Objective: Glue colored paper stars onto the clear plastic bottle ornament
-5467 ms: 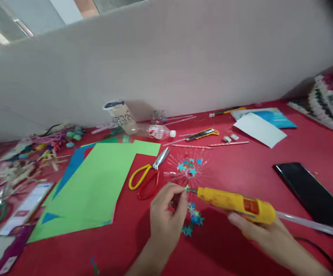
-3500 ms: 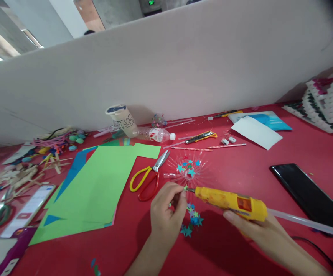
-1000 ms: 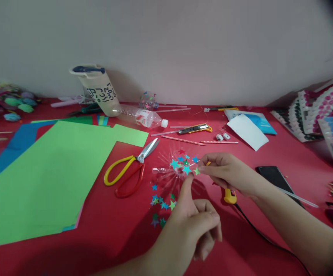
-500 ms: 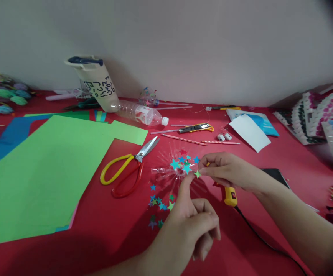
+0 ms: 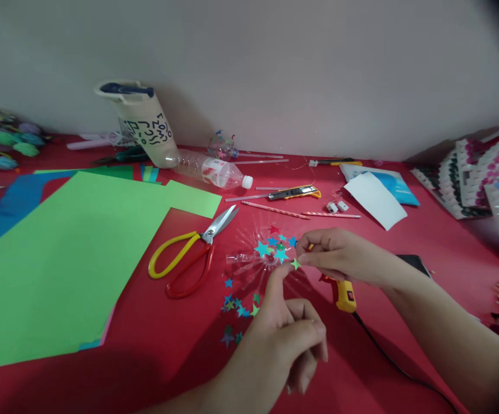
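Over plastic fringe, right hand pinching green star; left hand loosely spread; scissors well apart.

Craft workspace, red tabletop, coloured paper, scissors, glue gun, small stars.

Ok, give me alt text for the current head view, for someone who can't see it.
The right hand pinches a small green star close to the left hand and its outstretched index finger, near splayed clear plastic dotted with colored stars. Scissors and green paper lie toward the picture's left on the red table.
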Demonstrator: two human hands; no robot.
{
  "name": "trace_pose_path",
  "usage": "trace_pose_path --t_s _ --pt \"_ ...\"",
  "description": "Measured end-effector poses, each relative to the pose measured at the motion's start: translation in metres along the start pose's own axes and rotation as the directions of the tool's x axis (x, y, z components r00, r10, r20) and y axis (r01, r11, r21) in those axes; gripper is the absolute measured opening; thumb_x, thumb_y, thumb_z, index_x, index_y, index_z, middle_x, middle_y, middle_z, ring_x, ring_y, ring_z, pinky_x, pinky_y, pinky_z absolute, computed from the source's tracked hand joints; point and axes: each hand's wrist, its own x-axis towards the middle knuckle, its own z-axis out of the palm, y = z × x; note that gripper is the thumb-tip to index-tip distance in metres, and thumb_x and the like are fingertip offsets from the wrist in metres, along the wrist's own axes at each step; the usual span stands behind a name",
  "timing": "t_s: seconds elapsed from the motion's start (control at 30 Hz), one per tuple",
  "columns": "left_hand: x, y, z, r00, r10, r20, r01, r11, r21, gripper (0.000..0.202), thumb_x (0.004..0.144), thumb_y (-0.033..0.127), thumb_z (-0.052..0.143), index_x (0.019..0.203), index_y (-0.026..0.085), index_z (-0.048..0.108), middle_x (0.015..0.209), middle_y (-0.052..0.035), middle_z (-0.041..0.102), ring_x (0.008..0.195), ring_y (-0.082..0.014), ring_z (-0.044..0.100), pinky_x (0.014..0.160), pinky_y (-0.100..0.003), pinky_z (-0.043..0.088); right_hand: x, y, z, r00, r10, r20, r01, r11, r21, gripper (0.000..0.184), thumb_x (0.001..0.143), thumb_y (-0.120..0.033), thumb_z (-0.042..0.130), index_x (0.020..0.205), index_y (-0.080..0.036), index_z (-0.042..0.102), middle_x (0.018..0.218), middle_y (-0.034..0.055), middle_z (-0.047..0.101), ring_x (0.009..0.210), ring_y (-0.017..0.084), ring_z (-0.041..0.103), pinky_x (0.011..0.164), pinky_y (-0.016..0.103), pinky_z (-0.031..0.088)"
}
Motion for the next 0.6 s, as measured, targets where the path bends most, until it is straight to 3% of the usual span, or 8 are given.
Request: trace_pose_path --t_s 0.2,0.43,0.6 --pt "-0.001 0.001 0.0 1.0 -0.008 -0.004 0.008 1.0 0.017 0.07 0.079 0.011 0.046 0.138 0.029 0.012 0.063 0.0078 0.052 0.033 -0.0026 0.035 0.031 -0.014 0.022 0.0 -0.001 0.001 1.0 0.007 -0.017 -0.008 0.999 -0.047 0.019 0.082 -0.038 0.056 0.086 -0.02 0.054 0.049 -0.0088 0.041 0.036 0.004 0.034 0.035 0.016 0.022" --pt "-0.001 0.0 -0.001 1.0 -0.005 -0.029 0.005 1.0 0.019 0.073 0.08 0.012 0.047 0.139 0.029 0.008 0.064 0.0078 0.052 0.034 -0.0033 0.035 0.033 -0.015 0.023 -0.002 -0.003 0.002 0.999 -0.007 -0.054 0.0 0.991 -0.132 0.016 0.083 -0.037 0.053 0.085 -0.021 0.055 0.052 -0.0079 0.044 0.039 0.006 0.037 0.039 0.018 0.03" --pt "-0.001 0.001 -0.001 0.999 0.008 -0.038 -0.007 0.999 0.034 0.064 0.079 0.013 0.047 0.135 0.03 0.02 0.064 0.008 0.052 0.034 -0.003 0.034 0.033 -0.015 0.022 -0.005 -0.01 0.004 0.99 -0.074 -0.118 0.043 0.968 -0.247 0.015 0.084 -0.036 0.053 0.083 -0.021 0.056 0.058 -0.0057 0.05 0.047 0.008 0.044 0.045 0.019 0.035"
